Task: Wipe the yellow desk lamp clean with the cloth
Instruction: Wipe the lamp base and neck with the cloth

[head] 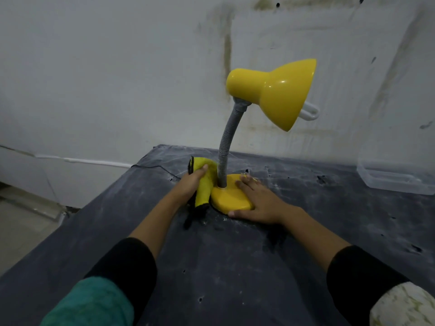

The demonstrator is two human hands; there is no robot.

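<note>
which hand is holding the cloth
The left hand: its fingers curl round the yellow cloth beside the lamp's grey neck. The right hand lies flat on the yellow base, gripping nothing.

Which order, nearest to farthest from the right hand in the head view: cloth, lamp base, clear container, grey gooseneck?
1. lamp base: directly under the right hand, touching it.
2. gooseneck: rises from the base just left of that hand.
3. cloth: beyond the gooseneck, gripped in the left hand.
4. clear container: far right, by the wall.
</note>
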